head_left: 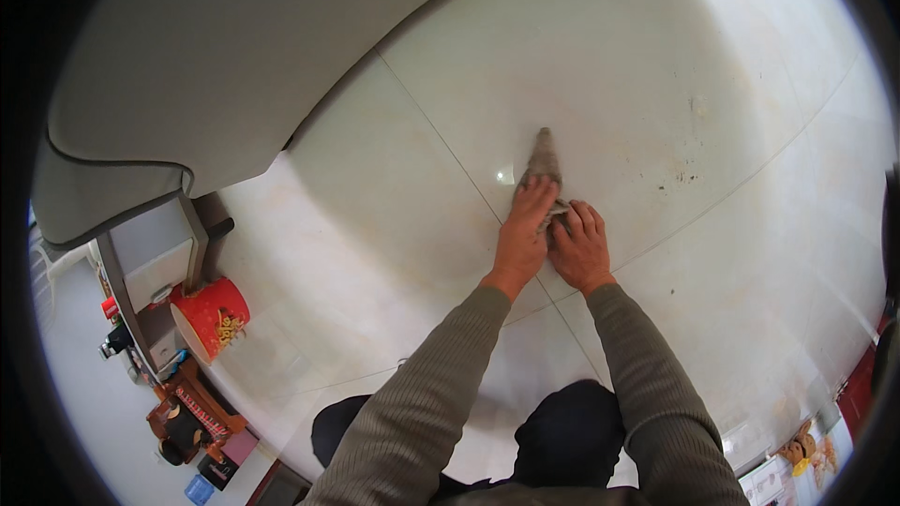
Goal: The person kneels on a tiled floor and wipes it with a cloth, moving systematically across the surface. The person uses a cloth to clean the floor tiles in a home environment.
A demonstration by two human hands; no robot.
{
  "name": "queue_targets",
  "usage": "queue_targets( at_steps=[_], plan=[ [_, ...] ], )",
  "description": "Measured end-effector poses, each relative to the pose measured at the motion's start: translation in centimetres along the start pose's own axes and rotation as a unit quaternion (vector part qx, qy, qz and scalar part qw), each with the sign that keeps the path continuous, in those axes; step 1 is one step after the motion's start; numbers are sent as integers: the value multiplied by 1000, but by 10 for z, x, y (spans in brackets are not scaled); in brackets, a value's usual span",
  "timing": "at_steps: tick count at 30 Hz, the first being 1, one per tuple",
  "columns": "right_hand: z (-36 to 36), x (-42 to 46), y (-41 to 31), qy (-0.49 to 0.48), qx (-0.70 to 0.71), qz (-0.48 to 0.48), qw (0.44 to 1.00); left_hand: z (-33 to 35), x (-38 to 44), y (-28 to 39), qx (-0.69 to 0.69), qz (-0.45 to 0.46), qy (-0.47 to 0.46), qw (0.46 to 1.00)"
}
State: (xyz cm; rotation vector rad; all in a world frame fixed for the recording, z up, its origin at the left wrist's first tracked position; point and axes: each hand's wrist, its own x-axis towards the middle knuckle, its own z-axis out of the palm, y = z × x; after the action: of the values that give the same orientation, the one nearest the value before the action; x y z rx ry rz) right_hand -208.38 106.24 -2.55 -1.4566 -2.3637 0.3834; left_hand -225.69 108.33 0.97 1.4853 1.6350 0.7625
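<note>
A grey-brown cloth (543,154) lies bunched on the pale tiled floor (436,225), its narrow end pointing away from me. My left hand (526,228) holds the cloth from above, its fingers pressed over the middle. Close beside it, my right hand (582,246) has its fingers curled down at the cloth's near right edge, where a fold sticks up between the hands. Part of the cloth is hidden beneath my fingers. To the right of the cloth, dark specks (685,176) and a faint smear (696,107) mark the tiles.
A large grey furniture panel (246,49) borders the floor at upper left. Below it stand a drawer cabinet (158,274) and a red patterned bucket (214,316). A brown wooden object (190,407) is farther down. My knees (573,429) are close behind my hands.
</note>
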Motion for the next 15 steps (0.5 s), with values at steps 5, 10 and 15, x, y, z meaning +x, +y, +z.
queue_targets(
  at_steps=[5, 10, 15],
  plan=[
    [-14, 4, 0, 0, 3, -11, 1000, -77, -19, -23, -35, -62, 176, 982],
    [-16, 7, -5, 5, 46, -15, 999, -82, -68, -89, 207, -108, 112, 966],
    [-28, 0, 5, 11, 89, -18, 996, 24, -30, -11, 76, -27, -54, 995]
  ],
)
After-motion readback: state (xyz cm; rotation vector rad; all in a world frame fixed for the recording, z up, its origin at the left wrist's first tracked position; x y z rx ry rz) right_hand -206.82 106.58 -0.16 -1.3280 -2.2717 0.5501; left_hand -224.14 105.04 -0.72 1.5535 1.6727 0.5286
